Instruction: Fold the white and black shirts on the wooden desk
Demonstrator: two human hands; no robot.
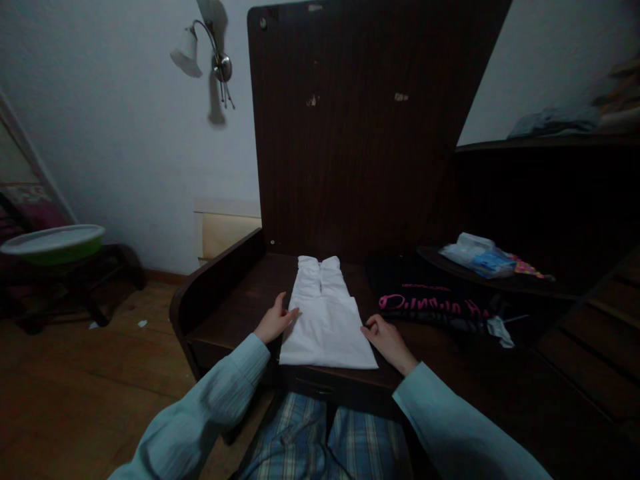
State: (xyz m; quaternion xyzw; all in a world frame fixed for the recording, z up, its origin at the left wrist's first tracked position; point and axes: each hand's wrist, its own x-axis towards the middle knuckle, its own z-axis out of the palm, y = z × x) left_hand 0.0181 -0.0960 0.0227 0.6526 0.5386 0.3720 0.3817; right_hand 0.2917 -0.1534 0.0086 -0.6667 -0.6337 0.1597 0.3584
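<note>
A folded white garment point(327, 327) lies flat on the dark wooden desk point(225, 300), its two narrow, gathered ends pointing away from me. The wide near edge reaches the desk's front. At its left side is my left hand point(274, 321), open, thumb and fingers spread, fingertips on the cloth's edge. My right hand point(393, 343) rests by the opposite edge, with loosely bent fingers touching the fabric; nothing shows gripped in it. Both wrists come out of light blue-green sleeves.
Right of the garment lies black cloth with pink lettering point(435, 305). A plastic packet point(477, 255) sits on a low shelf behind it. A tall dark panel point(350, 133) rises at the back. At far left, a green basin point(55, 245) stands on a stool.
</note>
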